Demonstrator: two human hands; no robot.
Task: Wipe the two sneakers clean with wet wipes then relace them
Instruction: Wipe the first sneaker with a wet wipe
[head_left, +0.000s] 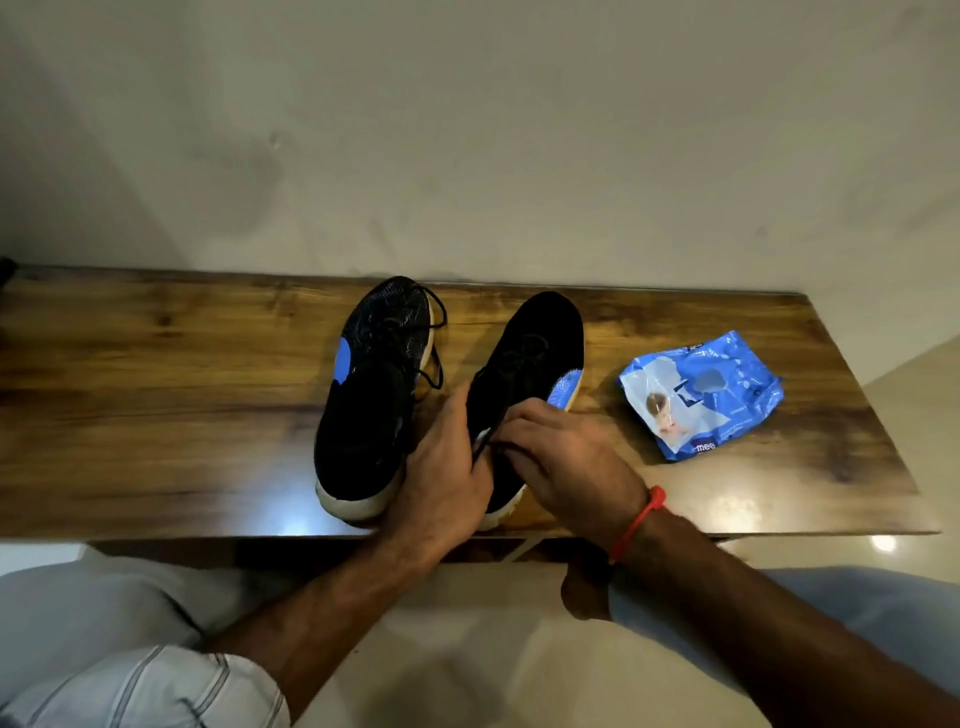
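Observation:
Two black sneakers with white soles and blue patches stand side by side on a wooden table (156, 395), toes toward the wall. The left sneaker (371, 395) has its black laces loosely threaded and trailing to its right. My left hand (447, 467) grips the heel end of the right sneaker (530, 358). My right hand (561, 457) lies over the same shoe's opening and pinches its black lace (485, 441), which runs between both hands. A blue wet wipes pack (698, 395) lies on the table right of the shoes.
The table backs against a pale wall. Its front edge runs just below the sneakers' heels, with my knees and a light floor beneath. A red thread band circles my right wrist (639, 519).

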